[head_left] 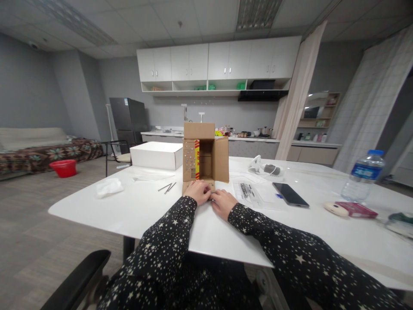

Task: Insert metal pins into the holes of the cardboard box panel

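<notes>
A cardboard box (pixel 221 157) stands on the white table with its open side toward me and its flaps spread. Small shiny dots cover the left flap, beside a red and yellow strip (pixel 197 159). Over the lower front flap (pixel 213 185), my left hand (pixel 198 192) rests with curled fingers. My right hand (pixel 223 202) lies close beside it at the flap's near edge, fingers bent and the tips almost meeting the left ones. Something small and thin shows between the fingertips, too small to name. Left of the box lie thin metal rods (pixel 167 187).
A white box (pixel 156 155) and a crumpled tissue (pixel 109 187) are on the left. To the right are a clear plastic case (pixel 250 193) with small dark pieces, a phone (pixel 290 195), a water bottle (pixel 363 176), a maroon packet (pixel 358 209) and a white corded device (pixel 254 164).
</notes>
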Tool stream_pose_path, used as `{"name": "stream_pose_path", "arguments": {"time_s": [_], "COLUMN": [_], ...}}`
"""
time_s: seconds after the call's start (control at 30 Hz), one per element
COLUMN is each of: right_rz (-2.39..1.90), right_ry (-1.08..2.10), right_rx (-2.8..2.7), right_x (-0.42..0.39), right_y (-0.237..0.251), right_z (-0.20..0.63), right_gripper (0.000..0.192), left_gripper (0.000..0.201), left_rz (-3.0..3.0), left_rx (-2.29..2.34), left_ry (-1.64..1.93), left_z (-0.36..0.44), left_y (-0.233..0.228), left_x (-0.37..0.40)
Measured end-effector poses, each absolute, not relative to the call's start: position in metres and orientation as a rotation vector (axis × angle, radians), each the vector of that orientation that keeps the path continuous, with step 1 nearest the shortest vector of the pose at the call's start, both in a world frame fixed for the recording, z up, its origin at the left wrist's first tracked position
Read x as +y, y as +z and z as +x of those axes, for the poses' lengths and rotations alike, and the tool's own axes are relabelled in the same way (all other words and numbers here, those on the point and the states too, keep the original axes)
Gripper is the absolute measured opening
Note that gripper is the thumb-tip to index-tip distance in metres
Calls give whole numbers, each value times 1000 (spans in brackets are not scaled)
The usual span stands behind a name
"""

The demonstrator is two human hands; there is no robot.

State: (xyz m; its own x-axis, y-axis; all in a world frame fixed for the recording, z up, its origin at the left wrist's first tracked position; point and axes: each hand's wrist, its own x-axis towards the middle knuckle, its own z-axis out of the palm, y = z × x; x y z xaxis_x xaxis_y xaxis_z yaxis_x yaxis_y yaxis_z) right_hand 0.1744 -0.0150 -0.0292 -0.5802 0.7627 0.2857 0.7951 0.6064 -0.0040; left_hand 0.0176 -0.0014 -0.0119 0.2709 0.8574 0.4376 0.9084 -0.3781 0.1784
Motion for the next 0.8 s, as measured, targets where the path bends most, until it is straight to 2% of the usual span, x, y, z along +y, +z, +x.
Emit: {"name": "stream_pose_path", "arguments": {"time_s": [0.8], "right_rz": [-1275], "right_ry": [-196], "right_rx": [-2578], "right_x": [-12], "right_y": [-32], "right_z": [174], "right_gripper": [26], "left_gripper": [11], "left_rz": [-2434], "left_rx": [-1649], "left_ry": [-652], "left_z": [16], "left_y": [-20], "left_x": [6]}}
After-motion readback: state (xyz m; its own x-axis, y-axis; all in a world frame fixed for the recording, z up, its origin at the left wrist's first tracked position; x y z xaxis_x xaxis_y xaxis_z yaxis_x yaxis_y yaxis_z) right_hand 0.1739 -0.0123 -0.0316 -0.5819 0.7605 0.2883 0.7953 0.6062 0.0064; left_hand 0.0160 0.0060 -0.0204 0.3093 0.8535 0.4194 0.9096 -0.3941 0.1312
